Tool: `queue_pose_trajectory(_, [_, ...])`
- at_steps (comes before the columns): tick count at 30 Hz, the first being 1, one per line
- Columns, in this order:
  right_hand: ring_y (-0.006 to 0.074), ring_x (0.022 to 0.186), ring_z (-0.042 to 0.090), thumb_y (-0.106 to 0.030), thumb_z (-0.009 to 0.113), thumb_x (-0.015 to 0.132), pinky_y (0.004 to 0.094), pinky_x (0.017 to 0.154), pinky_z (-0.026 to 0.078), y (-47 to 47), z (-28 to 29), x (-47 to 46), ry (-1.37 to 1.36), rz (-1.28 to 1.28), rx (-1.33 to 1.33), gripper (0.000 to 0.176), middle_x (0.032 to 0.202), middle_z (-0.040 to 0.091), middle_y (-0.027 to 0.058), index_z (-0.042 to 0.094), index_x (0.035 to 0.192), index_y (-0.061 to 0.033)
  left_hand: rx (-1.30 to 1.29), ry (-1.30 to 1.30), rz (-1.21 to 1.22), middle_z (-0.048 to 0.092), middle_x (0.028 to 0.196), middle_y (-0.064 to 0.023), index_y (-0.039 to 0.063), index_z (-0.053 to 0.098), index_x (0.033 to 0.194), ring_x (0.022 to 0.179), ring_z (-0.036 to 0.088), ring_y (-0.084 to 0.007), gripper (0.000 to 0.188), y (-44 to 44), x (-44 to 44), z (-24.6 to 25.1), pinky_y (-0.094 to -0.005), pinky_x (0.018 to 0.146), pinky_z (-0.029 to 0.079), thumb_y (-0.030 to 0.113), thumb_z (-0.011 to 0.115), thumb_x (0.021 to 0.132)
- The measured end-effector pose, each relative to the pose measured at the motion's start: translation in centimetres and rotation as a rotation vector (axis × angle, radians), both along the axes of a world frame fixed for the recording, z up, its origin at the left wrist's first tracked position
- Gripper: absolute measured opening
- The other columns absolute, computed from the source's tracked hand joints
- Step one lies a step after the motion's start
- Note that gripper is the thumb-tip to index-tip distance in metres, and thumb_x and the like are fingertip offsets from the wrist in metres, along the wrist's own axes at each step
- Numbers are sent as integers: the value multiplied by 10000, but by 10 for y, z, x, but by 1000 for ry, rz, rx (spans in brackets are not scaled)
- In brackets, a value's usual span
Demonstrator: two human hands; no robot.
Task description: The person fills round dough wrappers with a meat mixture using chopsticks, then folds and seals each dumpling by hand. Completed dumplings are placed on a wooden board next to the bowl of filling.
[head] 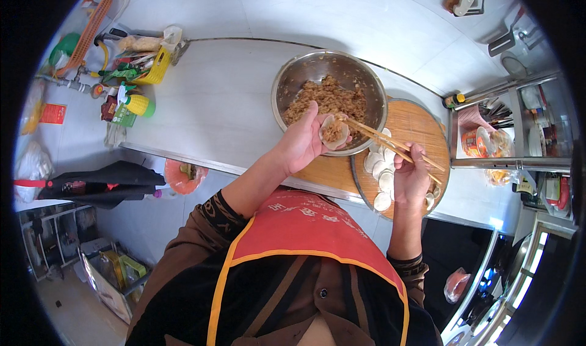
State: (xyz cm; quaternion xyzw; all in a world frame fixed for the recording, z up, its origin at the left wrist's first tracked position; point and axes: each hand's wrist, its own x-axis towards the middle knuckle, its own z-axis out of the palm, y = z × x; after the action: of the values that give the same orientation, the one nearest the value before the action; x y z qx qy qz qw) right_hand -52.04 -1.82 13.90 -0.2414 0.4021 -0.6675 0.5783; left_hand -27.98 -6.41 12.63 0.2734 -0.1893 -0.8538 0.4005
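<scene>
My left hand (309,135) cups a round dumpling wrapper (328,141) above the near rim of a steel bowl. A lump of minced filling (334,130) rests in the wrapper. My right hand (411,176) grips a pair of wooden chopsticks (380,139), whose tips touch the filling in the wrapper. Inside the steel bowl (280,78) lies a brown mass of filling (327,94). Several pale flat wrappers (382,201) overlap on a round slatted tray (416,121), just left of my right hand. Part of them is hidden behind that hand.
At left, a yellow basket (158,66) with packets stands near a spray bottle (142,105). A metal shelf (512,162) holds jars and packages at right. Utensils (503,41) hang on the wall. A red-lined bin (185,179) stands below the counter's front edge (183,157). Small dough pieces (430,201) lie on the tray.
</scene>
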Motion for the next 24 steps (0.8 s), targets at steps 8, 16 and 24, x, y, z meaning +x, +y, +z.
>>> queue_pose_trajectory(8, [170, 644, 556, -150, 521, 969, 255, 599, 442, -11, 7, -10, -155, -17, -27, 170, 791, 613, 109, 600, 949, 0, 56, 60, 38, 545, 1267, -235, -40, 424, 1318, 1158, 559, -333, 700, -3, 9, -9, -395, 979, 466, 542, 190, 1008])
queue_pose_trajectory(16, [163, 644, 616, -177, 545, 966, 256, 591, 497, -32, -15, -4, 695, 13, 92, 197, 875, 657, 129, 609, 998, 6, 143, 95, 200, 486, 1326, -259, -40, 405, 1330, 1211, 511, -355, 641, -1, 19, -13, -429, 1019, 435, 492, 229, 1019])
queue_pose_trajectory(24, [192, 606, 642, -184, 560, 958, 271, 554, 517, -9, 19, -11, 296, 211, -87, 211, 820, 670, 143, 630, 958, 15, 147, 273, 189, 460, 1347, -260, -78, 362, 1359, 1242, 479, -344, 663, 6, 14, -5, -408, 1085, 371, 478, 237, 1020])
